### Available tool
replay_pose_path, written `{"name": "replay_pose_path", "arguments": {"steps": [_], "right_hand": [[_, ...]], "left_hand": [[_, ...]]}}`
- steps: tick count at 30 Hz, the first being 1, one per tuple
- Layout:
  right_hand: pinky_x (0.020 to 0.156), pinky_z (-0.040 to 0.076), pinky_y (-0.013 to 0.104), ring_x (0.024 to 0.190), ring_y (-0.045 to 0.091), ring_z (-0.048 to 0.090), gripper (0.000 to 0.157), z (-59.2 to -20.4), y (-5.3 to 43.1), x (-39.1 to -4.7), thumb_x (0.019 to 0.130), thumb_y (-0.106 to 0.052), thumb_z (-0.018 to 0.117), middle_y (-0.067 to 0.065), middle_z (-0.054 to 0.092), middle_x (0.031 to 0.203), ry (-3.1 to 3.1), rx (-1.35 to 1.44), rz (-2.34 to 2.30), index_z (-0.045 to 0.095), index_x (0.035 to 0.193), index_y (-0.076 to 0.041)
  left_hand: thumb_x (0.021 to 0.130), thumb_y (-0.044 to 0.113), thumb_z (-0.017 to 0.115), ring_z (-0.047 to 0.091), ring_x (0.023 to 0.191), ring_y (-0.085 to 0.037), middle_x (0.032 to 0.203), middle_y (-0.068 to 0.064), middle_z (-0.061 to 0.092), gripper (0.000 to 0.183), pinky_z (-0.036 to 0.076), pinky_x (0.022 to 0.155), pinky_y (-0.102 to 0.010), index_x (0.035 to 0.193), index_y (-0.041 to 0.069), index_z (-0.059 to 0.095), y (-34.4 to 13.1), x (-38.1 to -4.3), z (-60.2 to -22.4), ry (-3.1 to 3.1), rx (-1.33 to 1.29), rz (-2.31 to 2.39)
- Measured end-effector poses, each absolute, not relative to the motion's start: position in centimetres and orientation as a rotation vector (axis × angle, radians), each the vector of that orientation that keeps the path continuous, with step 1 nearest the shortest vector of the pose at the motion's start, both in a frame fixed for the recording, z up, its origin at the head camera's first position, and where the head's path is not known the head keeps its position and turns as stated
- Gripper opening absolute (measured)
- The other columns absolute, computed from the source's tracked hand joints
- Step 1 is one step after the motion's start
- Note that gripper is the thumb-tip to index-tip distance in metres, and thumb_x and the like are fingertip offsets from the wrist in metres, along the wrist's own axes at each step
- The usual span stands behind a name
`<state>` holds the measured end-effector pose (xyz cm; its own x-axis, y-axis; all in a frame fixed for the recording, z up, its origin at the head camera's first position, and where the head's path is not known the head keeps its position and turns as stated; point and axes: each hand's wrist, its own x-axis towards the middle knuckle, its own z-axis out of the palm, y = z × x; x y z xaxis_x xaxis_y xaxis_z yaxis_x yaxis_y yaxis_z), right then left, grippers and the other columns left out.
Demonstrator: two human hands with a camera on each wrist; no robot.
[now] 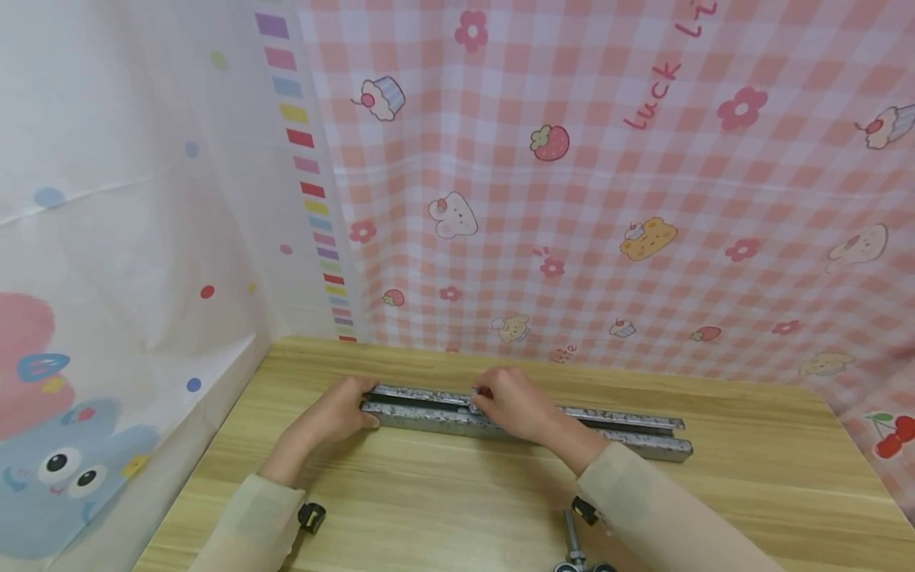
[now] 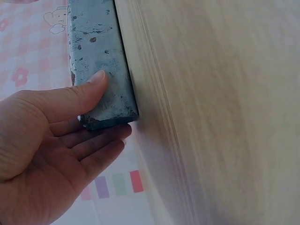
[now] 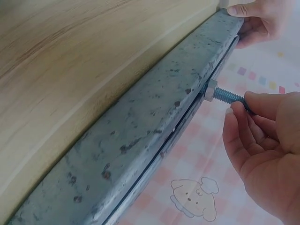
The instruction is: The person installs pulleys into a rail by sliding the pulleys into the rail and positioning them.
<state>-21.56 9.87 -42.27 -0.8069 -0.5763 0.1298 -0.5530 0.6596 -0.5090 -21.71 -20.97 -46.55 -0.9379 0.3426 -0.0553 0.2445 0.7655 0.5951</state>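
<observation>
A long grey metal channel rail (image 1: 429,423), speckled with dark worn patches, lies across the wooden table with its slot facing up. At its left end my left hand (image 1: 341,409) grips it, the thumb on the near side face and the fingers round the end, as the left wrist view shows. My right hand (image 3: 267,140) pinches the upper end of a threaded bolt (image 3: 227,96) between thumb and fingers. A hex nut (image 3: 211,90) sits on the bolt right at the slot. Whatever the bolt joins inside the rail is hidden.
A roller hanger (image 1: 572,548) with its bolt pointing up lies at the table's near edge, by the right sleeve. Pink checked cloth (image 1: 572,199) hangs behind the wooden table (image 1: 429,508), and white printed cloth (image 1: 143,238) hangs on the left.
</observation>
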Motion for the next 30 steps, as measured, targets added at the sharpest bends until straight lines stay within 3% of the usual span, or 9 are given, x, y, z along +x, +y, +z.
{"name": "replay_pose_path", "arguments": {"steps": [5,13,30], "right_hand": [[0.057,0.050,0.025,0.062,0.008,0.052,0.009,-42.3,9.1,-21.7,0.099,-0.006,0.071,-0.002,0.065,0.078,2.825,-0.990,-0.843,0.078,0.100,-0.002],[0.055,0.045,0.027,0.058,0.008,0.045,0.019,-42.0,7.8,-21.8,0.101,-0.006,0.068,-0.005,0.057,0.069,2.790,-1.034,-0.830,0.073,0.083,-0.005],[0.052,0.037,0.022,0.053,0.007,0.039,0.029,-41.7,5.0,-22.3,0.102,-0.005,0.066,-0.004,0.051,0.061,2.747,-1.020,-0.786,0.068,0.074,-0.004]], "left_hand": [[0.084,-0.004,0.083,0.062,0.123,-0.042,0.132,-0.029,0.065,0.059,0.051,0.107,-0.054,0.136,-0.015,0.059,-21.0,-21.6,-46.5,2.802,0.460,0.906],[0.083,-0.005,0.083,0.063,0.122,-0.042,0.131,-0.030,0.065,0.059,0.051,0.107,-0.054,0.135,-0.016,0.059,-20.9,-21.6,-46.4,2.807,0.461,0.908],[0.082,-0.006,0.083,0.064,0.120,-0.039,0.128,-0.027,0.068,0.056,0.053,0.105,-0.052,0.133,-0.015,0.061,-21.0,-21.6,-46.5,2.820,0.475,0.905]]}}
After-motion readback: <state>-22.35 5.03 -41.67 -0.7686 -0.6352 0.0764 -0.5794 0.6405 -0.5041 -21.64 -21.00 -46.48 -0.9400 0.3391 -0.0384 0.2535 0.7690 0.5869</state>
